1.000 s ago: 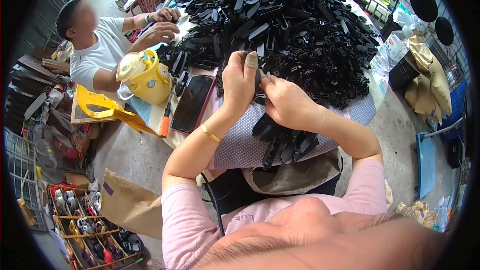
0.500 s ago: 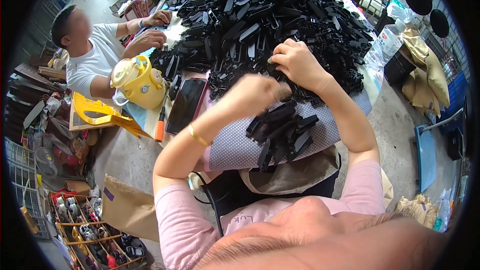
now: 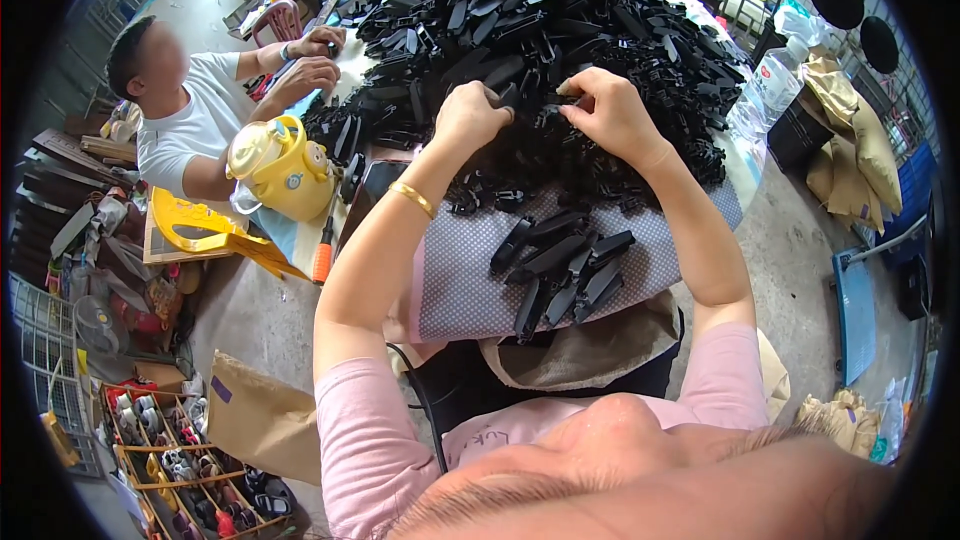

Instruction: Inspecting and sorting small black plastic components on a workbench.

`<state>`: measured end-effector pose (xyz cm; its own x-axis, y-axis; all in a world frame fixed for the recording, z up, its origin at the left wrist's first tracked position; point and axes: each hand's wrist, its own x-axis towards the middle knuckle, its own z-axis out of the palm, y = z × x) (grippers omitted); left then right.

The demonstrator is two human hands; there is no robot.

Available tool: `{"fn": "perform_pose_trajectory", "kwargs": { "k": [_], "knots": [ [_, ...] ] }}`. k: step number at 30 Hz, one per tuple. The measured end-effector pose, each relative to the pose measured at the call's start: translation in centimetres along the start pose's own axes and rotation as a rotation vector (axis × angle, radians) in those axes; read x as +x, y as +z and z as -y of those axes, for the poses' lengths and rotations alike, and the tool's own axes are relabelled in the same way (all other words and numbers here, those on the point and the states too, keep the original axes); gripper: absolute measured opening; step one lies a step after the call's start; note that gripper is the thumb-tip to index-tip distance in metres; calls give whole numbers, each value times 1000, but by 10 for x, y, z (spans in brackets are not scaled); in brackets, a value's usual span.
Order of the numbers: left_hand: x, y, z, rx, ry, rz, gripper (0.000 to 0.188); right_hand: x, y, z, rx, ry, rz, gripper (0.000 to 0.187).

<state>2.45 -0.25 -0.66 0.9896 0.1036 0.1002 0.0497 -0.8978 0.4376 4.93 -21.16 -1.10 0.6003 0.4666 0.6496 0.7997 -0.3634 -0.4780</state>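
Observation:
A large heap of black plastic pieces, many long with tapered ends, others small and clip-like, covers the far part of the table. At its near edge my left hand is closed, pinching a long black plastic piece between thumb and fingers. Just to its right, apart from it, my right hand is closed in a pinch with its fingertips over the heap. Whatever lies between those fingertips is dark and hard to tell from the pieces behind. A small pile of long black pieces lies on the dotted cloth nearer me.
Left of the heap are a yellow lidded jug, an orange-handled screwdriver and a phone, partly covered by my left forearm. A co-worker handles parts at the far left. A clear bottle stands right.
My left hand has moved up and away from the small pile to the heap, now with a long black piece. My right hand has shifted slightly right, its fingers turned more toward the left.

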Motion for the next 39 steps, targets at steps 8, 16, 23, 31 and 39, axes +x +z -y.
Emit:
{"fn": "perform_pose_trajectory", "kwargs": {
  "k": [8, 16, 23, 31, 39],
  "knots": [
    [-40, 3, -13, -425, 174, -340, 36, -1, 3, 11, 40, 77, 47, 16],
    [-55, 19, -20, -903, 46, 120, 37, -6, 21, 24, 470, 105, 5, 19],
    [-58, 10, -8, -1743, -158, 458, 32, -5, 18, 30, 366, 33, -109, 28],
    [-53, 14, -7, -1855, -37, 210, 27, -11, 21, 46, 291, 6, -60, 22],
    [-57, 16, -9, -1708, 30, 203, 28, -9, 14, 43, -88, -238, -54, 22]
  ]
}}
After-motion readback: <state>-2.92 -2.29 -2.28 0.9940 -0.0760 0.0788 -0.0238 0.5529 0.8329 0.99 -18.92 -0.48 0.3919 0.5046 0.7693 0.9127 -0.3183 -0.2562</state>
